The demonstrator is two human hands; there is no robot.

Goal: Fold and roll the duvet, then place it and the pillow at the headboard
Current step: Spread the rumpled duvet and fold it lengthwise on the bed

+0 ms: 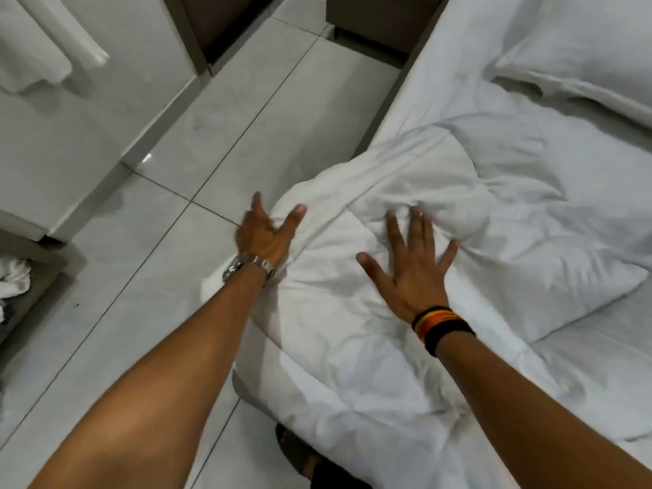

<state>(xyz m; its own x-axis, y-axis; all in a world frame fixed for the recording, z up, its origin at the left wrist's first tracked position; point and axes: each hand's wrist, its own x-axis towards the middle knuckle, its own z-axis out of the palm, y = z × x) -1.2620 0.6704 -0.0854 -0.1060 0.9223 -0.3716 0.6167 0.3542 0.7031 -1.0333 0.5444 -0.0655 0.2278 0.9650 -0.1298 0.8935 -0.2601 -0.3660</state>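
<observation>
The white duvet (352,330) lies bunched and partly folded on the bed's near left side, its edge hanging over the mattress side toward the floor. My left hand (263,234) is open against the duvet's overhanging left edge, thumb on top of the fabric. Flat on top of the duvet, my right hand (412,262) presses down with fingers spread. A white pillow (582,44) lies at the upper right on the bed sheet (441,72).
Pale glossy floor tiles (176,277) run along the bed's left side. A white cabinet or wall panel (70,135) stands at left with a towel (38,47) hanging. Crumpled white cloth (14,280) sits at the far left edge. A dark sandal (300,453) shows below.
</observation>
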